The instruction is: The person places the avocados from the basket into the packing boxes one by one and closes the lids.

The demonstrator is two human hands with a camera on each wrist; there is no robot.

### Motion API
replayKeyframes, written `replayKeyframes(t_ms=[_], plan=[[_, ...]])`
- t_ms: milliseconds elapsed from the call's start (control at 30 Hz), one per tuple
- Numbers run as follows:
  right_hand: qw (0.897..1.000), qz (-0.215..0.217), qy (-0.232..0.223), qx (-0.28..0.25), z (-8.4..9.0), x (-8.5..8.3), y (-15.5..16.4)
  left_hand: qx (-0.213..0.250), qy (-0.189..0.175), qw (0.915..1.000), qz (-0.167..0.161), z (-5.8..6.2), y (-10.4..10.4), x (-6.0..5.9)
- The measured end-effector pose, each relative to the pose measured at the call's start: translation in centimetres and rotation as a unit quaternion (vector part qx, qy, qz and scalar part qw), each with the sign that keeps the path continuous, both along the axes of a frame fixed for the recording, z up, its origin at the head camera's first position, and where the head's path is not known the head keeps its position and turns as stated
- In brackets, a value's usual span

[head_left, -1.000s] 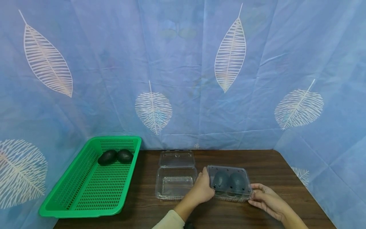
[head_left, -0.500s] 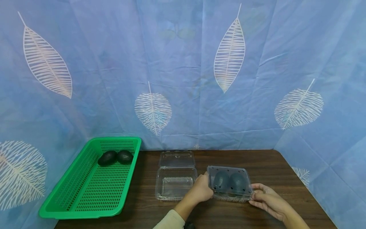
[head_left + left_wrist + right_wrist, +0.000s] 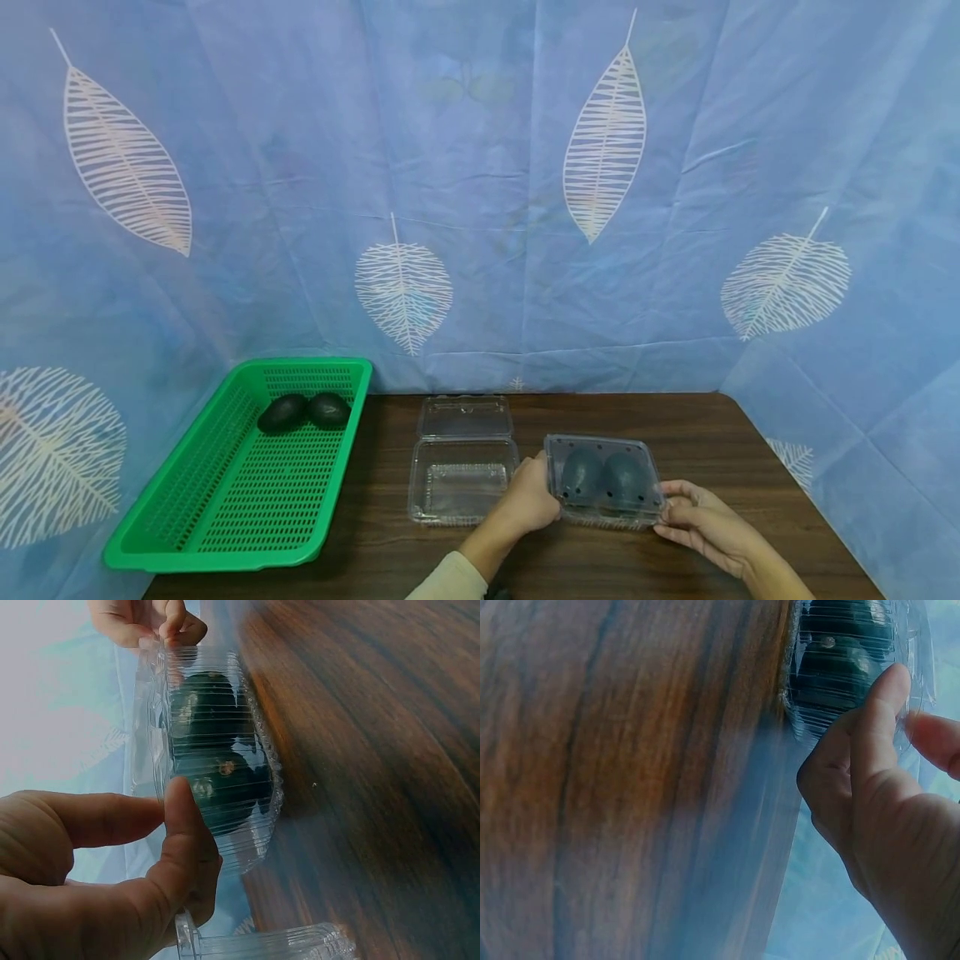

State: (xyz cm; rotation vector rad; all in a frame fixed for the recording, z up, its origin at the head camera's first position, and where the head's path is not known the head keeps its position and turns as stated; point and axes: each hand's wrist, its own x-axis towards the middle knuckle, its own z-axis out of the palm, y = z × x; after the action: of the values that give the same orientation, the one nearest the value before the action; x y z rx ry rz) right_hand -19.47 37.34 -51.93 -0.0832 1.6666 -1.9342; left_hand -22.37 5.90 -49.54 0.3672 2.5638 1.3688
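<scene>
Your left hand (image 3: 525, 500) and right hand (image 3: 701, 521) are both on the closed clamshell (image 3: 603, 482), one per end. It sits on the table (image 3: 750, 450) right of centre, near the front edge, w/ two dark avocados (image 3: 603, 477) inside, side by side. Left: thumb curled over the lid edge, fingers under/behind, so it's a pinch grip on the left end (left wrist view confirms thumb pressed flat on the ribbed plastic). Right: thumb on the clear wall, forefinger opposite, pinching the right end; other fingers not visible enough to call. Just left of that box, touching or nearly, can't tell which, is an open clamshell (image 3: 461, 475), lid (image 3: 465, 415) folded back toward the backdrop, nothing in it. Surface is dark brown wood-grain, fairly glossy; its right corner shows in the head view. Green perforated basket (image 3: 225, 492) sits at the far left, overhanging or at the table's left side, w/ two more dark avocados (image 3: 303, 410) touching each other in its far end. Room: blue cloth backdrop (image 3: 480, 208) w/ white leaf prints hangs behind and wraps both sides, creased, meeting the table's back edge. A cream sleeve (image 3: 450, 583) shows on your left forearm at the bottom of the frame.
</scene>
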Motion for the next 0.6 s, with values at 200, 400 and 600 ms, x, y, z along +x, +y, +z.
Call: replayKeyframes(t_ms=[200, 400, 600], plan=[[1.000, -0.004, -0.002, -0.002, 0.1, 0.1, 0.1, 0.005, 0.000, 1.0000, 0.004, -0.2, 0.0, 0.0], [1.000, -0.004, 0.010, 0.001, 0.2, -0.2, 0.5, -0.005, -0.005, 1.0000, 0.004, -0.1, 0.3, -0.3], [1.000, -0.012, 0.011, 0.008, 0.2, -1.0, 1.3, -0.030, -0.013, 0.9994, 0.004, 0.2, 1.4, -1.0]])
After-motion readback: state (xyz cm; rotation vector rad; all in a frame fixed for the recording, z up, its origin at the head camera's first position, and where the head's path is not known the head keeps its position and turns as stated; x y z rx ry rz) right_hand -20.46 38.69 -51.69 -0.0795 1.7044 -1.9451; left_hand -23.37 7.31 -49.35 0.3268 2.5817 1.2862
